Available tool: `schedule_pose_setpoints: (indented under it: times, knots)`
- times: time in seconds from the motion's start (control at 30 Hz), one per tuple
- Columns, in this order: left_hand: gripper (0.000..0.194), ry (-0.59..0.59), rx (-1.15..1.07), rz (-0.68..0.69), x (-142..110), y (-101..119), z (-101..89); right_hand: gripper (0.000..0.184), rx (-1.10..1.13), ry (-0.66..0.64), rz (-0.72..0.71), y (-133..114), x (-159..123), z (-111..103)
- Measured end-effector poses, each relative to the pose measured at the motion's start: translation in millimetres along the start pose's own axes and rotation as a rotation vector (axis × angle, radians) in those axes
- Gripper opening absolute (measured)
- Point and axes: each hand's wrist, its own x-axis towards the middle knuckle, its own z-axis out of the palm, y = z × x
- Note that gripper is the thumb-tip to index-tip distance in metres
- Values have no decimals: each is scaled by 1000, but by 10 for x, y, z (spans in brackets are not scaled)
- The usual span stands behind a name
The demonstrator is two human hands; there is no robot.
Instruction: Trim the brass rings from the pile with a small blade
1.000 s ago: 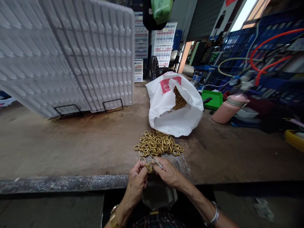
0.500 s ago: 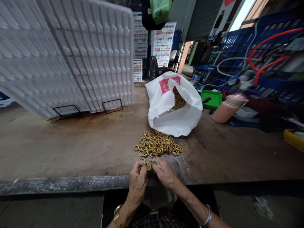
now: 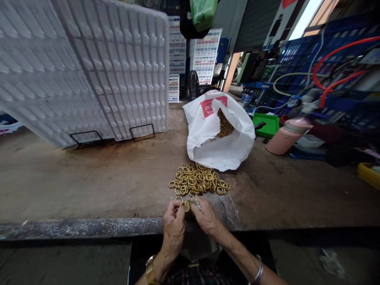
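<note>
- The left hand (image 3: 174, 223) is closing its thumb and fingertips on a brass-coloured ring (image 3: 189, 206), just above the near edge of the table.
- The right hand (image 3: 206, 217) is meeting the ring from the other side, its fingers curling closed around a small silvery tool (image 3: 196, 203); the tool's tip is too small to make out.
- The ring is showing as a round, dull-gold loop, thick for its size, and is sitting between the two hands; whether it has a gap is too fine to tell.
- A gold-coloured band (image 3: 150, 269) is circling the left wrist, and a silver bangle (image 3: 259, 269) the right.
- Just beyond the fingers, a loose pile of matching rings (image 3: 197, 179) is spreading over the wood, many of them overlapping.
- Behind the pile, a white sack (image 3: 204, 128) with a red print is lying with its mouth gaping, more rings showing inside.
- To the right, a green tray (image 3: 268, 124) and a pink bottle (image 3: 283, 139) are standing near each other, with a yellow tray (image 3: 368, 175) farther over.
- To the left, tall ribbed white plastic sheets (image 3: 127, 71) are leaning upright by black wire stands (image 3: 141, 132).
- The brown table (image 3: 127, 174) is looking stained and scuffed, its front edge scratched.
- Farther back, white crates (image 3: 204, 51) are standing stacked, and an orange hose (image 3: 316, 67) is looping before blue crates (image 3: 299, 51).
</note>
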Motion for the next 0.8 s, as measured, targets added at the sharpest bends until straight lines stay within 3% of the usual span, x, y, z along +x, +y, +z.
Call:
schedule_pose_setpoints:
  times: [0.2,0.47,0.8]
  knots:
    - [40,-129,-188,-112,8,150,-41,18,1,55,17,77,30,54]
    - [36,-191,-294,-169,28,191,-93,19,-34,53,-1,89,36,80]
    - [34,-229,-180,-172,19,218,-122,14,-335,-159,-192,-25,-13,-74]
